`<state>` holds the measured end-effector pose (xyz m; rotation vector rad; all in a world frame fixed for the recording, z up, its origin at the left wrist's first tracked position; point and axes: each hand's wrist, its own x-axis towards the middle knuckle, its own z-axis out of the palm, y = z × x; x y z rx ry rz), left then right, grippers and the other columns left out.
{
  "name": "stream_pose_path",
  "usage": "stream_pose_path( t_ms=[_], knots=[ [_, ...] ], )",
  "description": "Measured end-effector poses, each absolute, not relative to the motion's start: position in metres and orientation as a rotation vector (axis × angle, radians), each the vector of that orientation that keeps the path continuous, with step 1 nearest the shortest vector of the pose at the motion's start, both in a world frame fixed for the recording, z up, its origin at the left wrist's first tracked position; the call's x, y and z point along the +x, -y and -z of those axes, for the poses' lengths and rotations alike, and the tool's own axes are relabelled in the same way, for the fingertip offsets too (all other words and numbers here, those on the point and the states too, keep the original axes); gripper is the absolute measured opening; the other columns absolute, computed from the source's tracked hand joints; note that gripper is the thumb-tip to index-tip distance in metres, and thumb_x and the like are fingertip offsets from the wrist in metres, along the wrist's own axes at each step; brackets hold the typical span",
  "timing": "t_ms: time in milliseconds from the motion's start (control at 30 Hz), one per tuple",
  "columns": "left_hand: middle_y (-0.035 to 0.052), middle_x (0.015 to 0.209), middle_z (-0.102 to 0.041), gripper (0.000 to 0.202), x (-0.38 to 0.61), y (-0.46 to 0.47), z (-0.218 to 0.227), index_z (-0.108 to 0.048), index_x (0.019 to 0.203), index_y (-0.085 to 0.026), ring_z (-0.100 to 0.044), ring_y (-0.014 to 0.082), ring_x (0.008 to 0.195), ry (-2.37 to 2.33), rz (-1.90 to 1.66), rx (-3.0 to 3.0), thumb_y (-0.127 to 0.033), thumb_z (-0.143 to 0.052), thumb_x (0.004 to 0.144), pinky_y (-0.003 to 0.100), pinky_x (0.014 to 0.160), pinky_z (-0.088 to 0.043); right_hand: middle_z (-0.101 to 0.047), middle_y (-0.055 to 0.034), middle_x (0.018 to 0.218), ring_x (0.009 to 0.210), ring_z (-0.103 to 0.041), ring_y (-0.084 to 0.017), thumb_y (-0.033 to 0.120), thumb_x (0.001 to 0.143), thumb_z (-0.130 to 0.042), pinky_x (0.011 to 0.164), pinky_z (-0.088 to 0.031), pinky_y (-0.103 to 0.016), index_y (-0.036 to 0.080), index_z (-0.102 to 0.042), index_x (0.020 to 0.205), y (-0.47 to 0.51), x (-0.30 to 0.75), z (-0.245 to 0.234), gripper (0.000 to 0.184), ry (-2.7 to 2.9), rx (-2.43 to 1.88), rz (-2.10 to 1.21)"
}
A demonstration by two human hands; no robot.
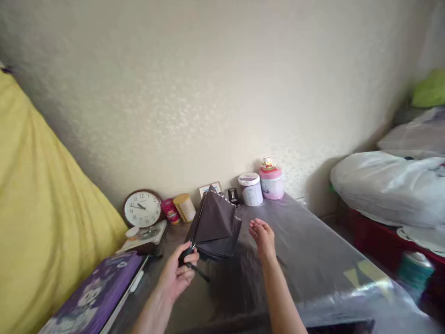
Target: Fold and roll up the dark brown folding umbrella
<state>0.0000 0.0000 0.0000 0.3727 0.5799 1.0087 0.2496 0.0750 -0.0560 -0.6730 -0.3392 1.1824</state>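
A dark folding umbrella (pixel 219 222), partly folded with its fabric loose, leans over the table with its tip pointing away toward the wall. My left hand (pixel 179 271) is closed around its black handle (pixel 187 254), and a short wrist strap (pixel 200 272) hangs below. To the right of the fabric, my right hand (pixel 262 235) is raised a little way off, not touching it. The fingers of that hand are loosely bent, with nothing visible in them.
Along the wall stand a round clock (pixel 142 208), a pink can (pixel 170 211), a yellow-lidded can (pixel 185 207), a white tub (pixel 250 189) and a pink tub (pixel 271 182). A purple folder (pixel 99 290) lies left beside a yellow cloth (pixel 45 208). White bags (pixel 389 185) are piled right.
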Motion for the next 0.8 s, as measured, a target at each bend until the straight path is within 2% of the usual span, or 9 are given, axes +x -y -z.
stream_pose_path(
  t_ms=[200, 367, 467, 500, 567, 667, 800],
  knots=[
    [-0.0111, 0.048, -0.032, 0.025, -0.005, 0.008, -0.002, -0.052, 0.070, -0.009, -0.014, -0.0044, 0.029, -0.719, -0.988, 0.483, -0.032, -0.059, 0.075, 0.012, 0.029, -0.006, -0.067, -0.0023, 0.075, 0.070, -0.062, -0.014, 0.027, 0.053, -0.071, 0.067, -0.051, -0.026, 0.017, -0.059, 0.080, -0.077, 0.244, 0.058, 0.031, 0.429, -0.723, -1.282],
    [-0.0106, 0.048, -0.035, 0.029, -0.004, 0.018, -0.001, -0.052, 0.072, -0.012, -0.012, -0.0031, 0.032, -0.965, -1.039, 0.743, -0.040, -0.060, 0.073, 0.012, 0.031, -0.008, -0.065, -0.0044, 0.082, 0.079, -0.062, -0.016, 0.040, 0.061, -0.069, 0.067, -0.050, -0.026, 0.018, -0.057, 0.081, -0.073, 0.237, 0.052, 0.032, 0.533, -0.828, -1.291],
    [-0.0095, 0.049, -0.040, 0.030, -0.001, 0.022, 0.000, -0.048, 0.071, -0.015, -0.014, -0.0014, 0.032, -1.216, -1.047, 1.029, -0.044, -0.055, 0.074, 0.014, 0.033, -0.010, -0.063, -0.0050, 0.086, 0.077, -0.061, -0.017, 0.048, 0.066, -0.065, 0.061, -0.051, -0.026, 0.018, -0.056, 0.085, -0.066, 0.230, 0.045, 0.036, 0.665, -0.867, -1.404],
    [-0.0092, 0.049, -0.041, 0.029, 0.000, 0.023, 0.000, -0.046, 0.070, -0.017, -0.017, -0.0003, 0.032, -1.328, -1.053, 1.147, -0.044, -0.053, 0.075, 0.015, 0.034, -0.013, -0.062, -0.0052, 0.087, 0.075, -0.061, -0.017, 0.050, 0.067, -0.063, 0.059, -0.050, -0.027, 0.019, -0.056, 0.089, -0.063, 0.227, 0.044, 0.038, 0.725, -0.856, -1.481],
    [-0.0074, 0.051, -0.045, 0.024, 0.000, 0.024, 0.004, -0.045, 0.069, -0.019, -0.031, 0.0036, 0.035, -1.585, -1.078, 1.442, -0.041, -0.052, 0.075, 0.017, 0.038, -0.024, -0.062, -0.0047, 0.091, 0.072, -0.062, -0.017, 0.049, 0.068, -0.064, 0.057, -0.050, -0.029, 0.022, -0.054, 0.099, -0.059, 0.220, 0.045, 0.043, 0.836, -0.800, -1.628],
    [-0.0021, 0.060, -0.054, 0.012, -0.003, 0.024, 0.013, -0.048, 0.073, -0.020, -0.053, 0.0126, 0.056, -1.997, -1.033, 1.960, -0.032, -0.051, 0.076, 0.022, 0.053, -0.037, -0.063, -0.0028, 0.091, 0.072, -0.062, -0.016, 0.039, 0.064, -0.070, 0.061, -0.051, -0.030, 0.024, -0.052, 0.105, -0.059, 0.210, 0.050, 0.048, 0.914, -0.778, -1.644],
    [0.0020, 0.070, -0.059, 0.004, -0.011, 0.029, 0.030, -0.049, 0.078, -0.020, -0.059, 0.0176, 0.067, -2.225, -0.755, 2.516, -0.023, -0.047, 0.078, 0.025, 0.058, -0.040, -0.066, -0.0027, 0.091, 0.081, -0.062, -0.017, 0.027, 0.058, -0.072, 0.072, -0.049, -0.029, 0.021, -0.058, 0.097, -0.067, 0.203, 0.055, 0.042, 0.879, -0.811, -1.479]
  ],
)
